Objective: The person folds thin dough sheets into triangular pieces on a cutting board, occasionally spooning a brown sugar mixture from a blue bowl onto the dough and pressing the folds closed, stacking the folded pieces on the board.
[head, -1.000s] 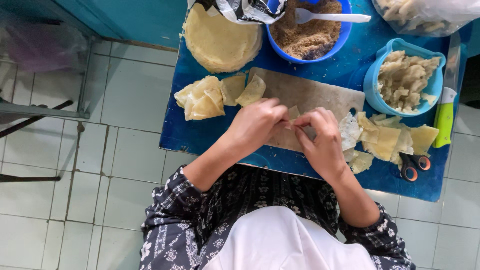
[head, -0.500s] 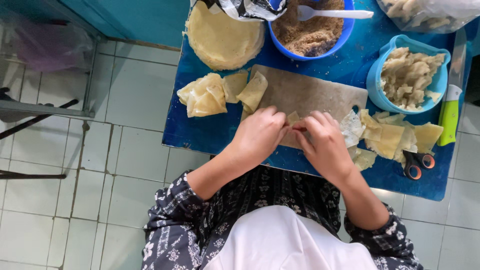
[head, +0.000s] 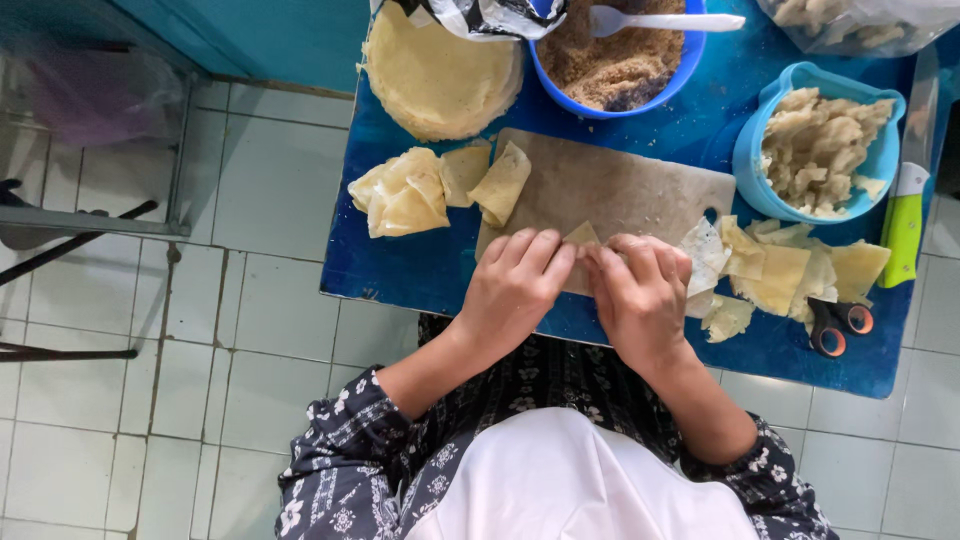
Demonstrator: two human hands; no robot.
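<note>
Both your left hand (head: pixel 515 290) and right hand (head: pixel 640 295) pinch one thin yellow pastry wrapper (head: pixel 583 236); squeezing harder toward twelve o'clock may tear it.

A low blue table (head: pixel 420 270) on pale floor tiles (head: pixel 260 330) carries a wooden cutting board (head: pixel 620 185), two blue bowls (head: pixel 750 160), stacked round wrappers (head: pixel 435 75), folded pastry pieces (head: pixel 405 195), scissors (head: pixel 835 325) and a green-handled knife (head: pixel 905 225).
</note>
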